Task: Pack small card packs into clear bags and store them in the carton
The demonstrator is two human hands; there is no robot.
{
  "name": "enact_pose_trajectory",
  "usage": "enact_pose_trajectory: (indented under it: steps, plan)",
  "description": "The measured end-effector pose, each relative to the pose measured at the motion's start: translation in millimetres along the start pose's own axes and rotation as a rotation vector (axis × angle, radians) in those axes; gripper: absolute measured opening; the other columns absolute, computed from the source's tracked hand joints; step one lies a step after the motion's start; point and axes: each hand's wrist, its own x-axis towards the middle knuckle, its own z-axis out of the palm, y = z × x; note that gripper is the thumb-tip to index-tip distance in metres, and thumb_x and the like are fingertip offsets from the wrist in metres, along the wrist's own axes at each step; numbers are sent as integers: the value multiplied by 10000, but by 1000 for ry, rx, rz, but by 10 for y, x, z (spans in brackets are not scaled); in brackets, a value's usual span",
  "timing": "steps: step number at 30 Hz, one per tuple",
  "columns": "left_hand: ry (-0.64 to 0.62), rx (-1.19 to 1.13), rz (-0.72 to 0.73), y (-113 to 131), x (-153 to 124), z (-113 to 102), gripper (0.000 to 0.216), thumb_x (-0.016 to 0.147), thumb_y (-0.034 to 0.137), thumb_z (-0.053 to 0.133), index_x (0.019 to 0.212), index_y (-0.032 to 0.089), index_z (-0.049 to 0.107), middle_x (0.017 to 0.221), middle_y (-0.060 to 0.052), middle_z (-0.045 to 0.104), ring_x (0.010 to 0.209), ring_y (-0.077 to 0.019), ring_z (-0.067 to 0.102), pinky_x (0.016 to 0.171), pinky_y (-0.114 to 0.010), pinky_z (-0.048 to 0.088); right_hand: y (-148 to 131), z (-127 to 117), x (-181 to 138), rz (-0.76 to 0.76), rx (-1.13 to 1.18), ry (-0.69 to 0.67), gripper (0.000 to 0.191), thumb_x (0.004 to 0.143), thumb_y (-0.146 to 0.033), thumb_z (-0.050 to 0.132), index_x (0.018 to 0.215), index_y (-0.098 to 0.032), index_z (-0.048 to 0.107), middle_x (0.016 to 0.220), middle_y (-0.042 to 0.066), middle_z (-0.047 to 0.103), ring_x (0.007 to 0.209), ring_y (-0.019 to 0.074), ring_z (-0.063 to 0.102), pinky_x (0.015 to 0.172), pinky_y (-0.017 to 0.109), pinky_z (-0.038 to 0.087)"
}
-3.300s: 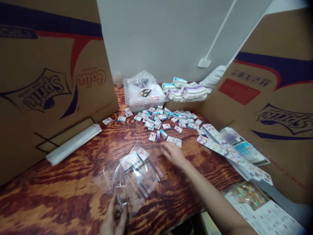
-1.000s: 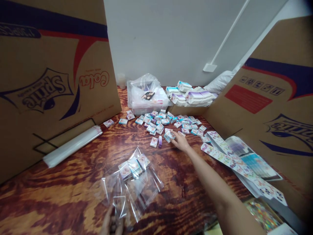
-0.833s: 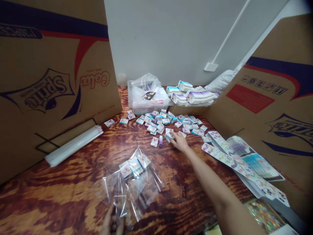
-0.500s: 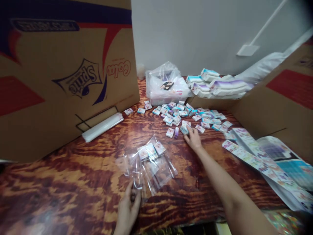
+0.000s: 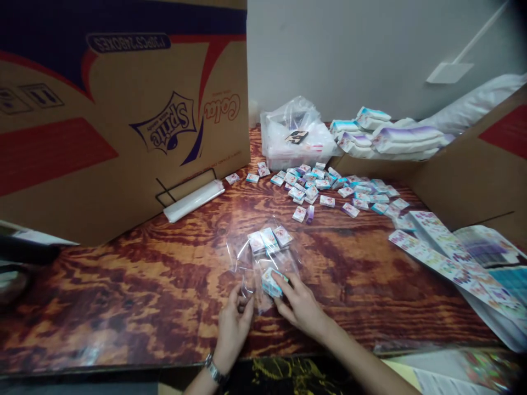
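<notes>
My right hand point(image 5: 300, 304) is closed on a small blue-and-white box point(image 5: 272, 282), close to the front of the table. Under and around that box spread clear plastic bags point(image 5: 239, 255). My left hand point(image 5: 236, 315), with a metal watch at the wrist, pinches the edge of the clear plastic just to the left. Three small printed boxes point(image 5: 269, 240) lie side by side on or in the plastic, beyond both hands. Farther back is a loose scatter of similar small boxes point(image 5: 327, 201) in white, blue and purple.
A large cardboard carton point(image 5: 123, 137) stands at the left, a rolled clear plastic bundle point(image 5: 195, 200) at its foot. Behind the scatter sits a container of plastic bags point(image 5: 296, 137). Wrapped packs point(image 5: 405, 140) rest beside it. Printed card strips point(image 5: 448, 258) lie at right.
My right hand has come back from the scatter to the plastic bags, carrying a small box. My left hand stays by the plastic. The view has shifted left.
</notes>
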Motion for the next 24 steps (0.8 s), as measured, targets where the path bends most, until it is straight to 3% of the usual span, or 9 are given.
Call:
enact_pose_trajectory:
  steps: [5, 11, 17, 24]
  plan:
    - [9, 76, 41, -22, -4, 13, 464, 813, 384, 483, 1207, 140, 453, 688, 3, 649, 626, -154, 626, 628, -264, 477, -86, 212, 314, -58, -127, 70, 571, 825, -137, 487, 1383, -153, 369, 1226, 180, 461, 1128, 281, 494, 915, 424, 482]
    - [-17, 61, 30, -33, 45, 3, 427, 812, 368, 471, 1156, 118, 507, 667, -14, 657, 563, -149, 609, 556, -247, 450, -119, 395, 436, -65, 45, 198, 585, 889, -234, 460, 1437, -223, 254, 1256, 141, 440, 1173, 245, 474, 938, 395, 475]
    - [-63, 71, 72, -51, 61, -52, 251, 821, 325, 456, 896, 159, 628, 720, -47, 693, 650, -168, 642, 622, -258, 472, -72, 525, 489, -160, 67, 258, 562, 895, -170, 438, 1426, -266, 282, 1270, 143, 424, 1175, 264, 470, 931, 425, 475]
    - [-90, 64, 92, -101, 93, -71, 292, 831, 308, 447, 997, 146, 623, 901, -92, 713, 778, -187, 664, 723, -292, 499, -63, 541, 583, -88, 186, 201, 562, 902, -199, 431, 1431, -283, 260, 1259, 107, 427, 1171, 224, 482, 965, 389, 457]
